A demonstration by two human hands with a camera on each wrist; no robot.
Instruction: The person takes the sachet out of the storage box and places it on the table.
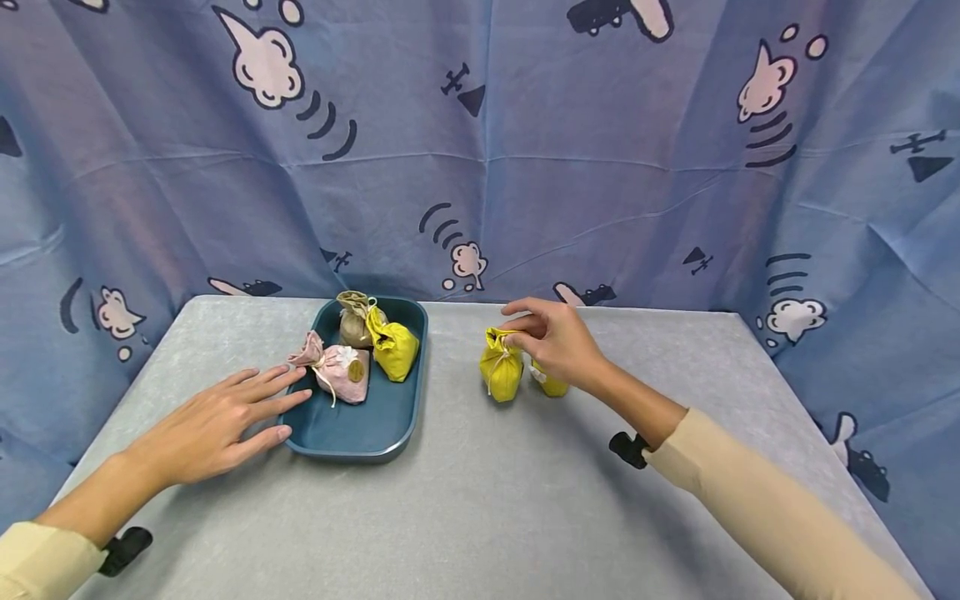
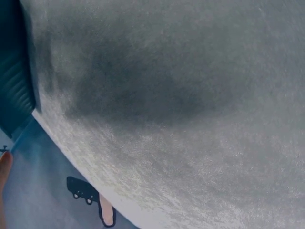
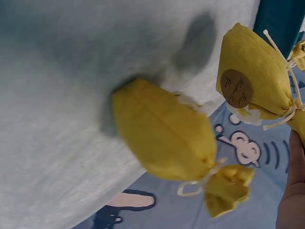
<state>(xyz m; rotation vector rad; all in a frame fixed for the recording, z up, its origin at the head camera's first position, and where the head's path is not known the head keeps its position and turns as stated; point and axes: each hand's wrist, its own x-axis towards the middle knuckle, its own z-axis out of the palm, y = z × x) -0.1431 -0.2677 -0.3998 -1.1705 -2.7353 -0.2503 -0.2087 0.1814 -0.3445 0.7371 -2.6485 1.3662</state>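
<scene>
My right hand [image 1: 558,340] pinches a yellow drawstring pouch [image 1: 501,372] by its gathered neck. The right wrist view shows this held pouch [image 3: 252,71] raised off the table, its shadow apart from it, with a round brown label on its side. Just beside it, a second yellow pouch [image 3: 164,129] stands on the table, partly hidden by the hand in the head view. My left hand [image 1: 217,421] is spread with straight fingers at the left rim of a blue tray [image 1: 352,433], fingertips near a pink pouch [image 1: 341,372]; whether they touch it I cannot tell.
Inside the tray, a yellow pouch [image 1: 395,348] and a tan pouch [image 1: 354,327] lie behind the pink one. A grey-white cloth covers the table [image 1: 465,517]. Behind its back edge hangs a blue patterned curtain [image 1: 525,217].
</scene>
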